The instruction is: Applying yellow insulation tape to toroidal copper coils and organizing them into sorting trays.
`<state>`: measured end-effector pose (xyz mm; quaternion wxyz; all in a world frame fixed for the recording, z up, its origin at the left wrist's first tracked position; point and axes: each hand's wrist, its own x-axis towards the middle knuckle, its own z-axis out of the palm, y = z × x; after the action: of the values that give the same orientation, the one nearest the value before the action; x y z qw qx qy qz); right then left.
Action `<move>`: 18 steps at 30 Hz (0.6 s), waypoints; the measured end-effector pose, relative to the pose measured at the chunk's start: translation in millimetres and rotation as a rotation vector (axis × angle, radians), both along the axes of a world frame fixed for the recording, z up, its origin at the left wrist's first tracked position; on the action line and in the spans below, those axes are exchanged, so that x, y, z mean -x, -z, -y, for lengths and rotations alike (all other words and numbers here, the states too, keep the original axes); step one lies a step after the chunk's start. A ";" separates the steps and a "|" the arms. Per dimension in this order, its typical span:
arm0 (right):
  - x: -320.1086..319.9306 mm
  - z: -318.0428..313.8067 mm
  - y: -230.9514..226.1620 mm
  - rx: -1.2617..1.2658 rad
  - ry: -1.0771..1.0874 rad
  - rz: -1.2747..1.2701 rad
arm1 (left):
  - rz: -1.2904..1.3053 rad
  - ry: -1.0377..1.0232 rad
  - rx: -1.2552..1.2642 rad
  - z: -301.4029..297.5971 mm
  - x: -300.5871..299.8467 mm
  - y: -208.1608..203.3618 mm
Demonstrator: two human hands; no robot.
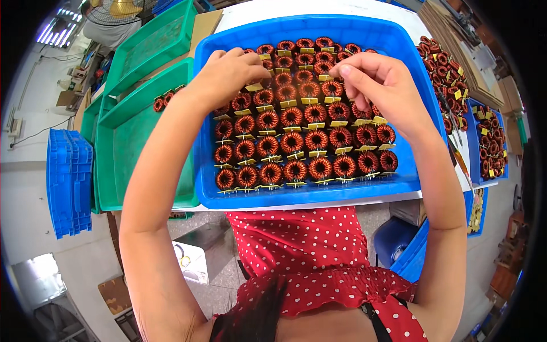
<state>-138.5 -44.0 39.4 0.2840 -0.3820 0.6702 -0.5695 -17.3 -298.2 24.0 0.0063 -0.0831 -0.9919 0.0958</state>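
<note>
A blue tray (311, 200) holds rows of copper-wound ring coils (291, 117), each with a small yellow base plate; those in the near rows stand upright. Over the far left rows, my left hand (232, 77) reaches down with bent fingers drawn together. A coil's yellow plate shows just below its fingertips, but what the fingers grip is hidden. My right hand (379, 85) hovers above the right side of the rows, thumb and forefinger pinched, other fingers curled. Anything in that pinch is too small to make out. Both hands cover some coils.
Green trays (145, 137) stand at the left, one with a few coils inside. A pile of loose coils (444, 74) lies at the right, near tweezers (460, 162). Another blue bin (504, 142) holds more coils. Stacked blue crates (68, 182) stand far left.
</note>
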 end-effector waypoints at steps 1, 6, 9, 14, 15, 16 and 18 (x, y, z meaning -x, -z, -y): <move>0.0 -0.4 0.1 0.017 -0.014 0.002 | 0.019 0.005 0.017 1.8 2.6 -3.2; 0.8 -1.4 -0.6 -0.017 -0.010 -0.007 | 0.024 -0.035 0.106 4.1 3.9 -24.5; -2.1 -0.1 -1.2 0.021 -0.037 0.014 | -0.105 -0.421 -0.704 -16.7 -8.2 -28.6; -16.8 2.6 1.1 0.141 -0.031 0.154 | -0.349 -0.536 -1.762 -85.4 -32.4 -20.8; -19.3 1.3 0.9 0.153 -0.044 0.153 | -0.364 -0.478 -1.932 -95.4 -33.9 -20.5; -21.2 0.3 0.3 0.154 -0.069 0.180 | -0.401 -0.454 -1.962 -104.9 -35.1 -19.7; -24.0 -3.2 -2.2 0.188 -0.118 0.266 | -0.420 -0.453 -2.066 -117.0 -37.0 -19.8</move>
<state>-114.5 -40.8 41.6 0.3662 -0.3671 0.5470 -0.6572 19.8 -181.2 43.8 0.2257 0.1662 -0.5642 -0.7766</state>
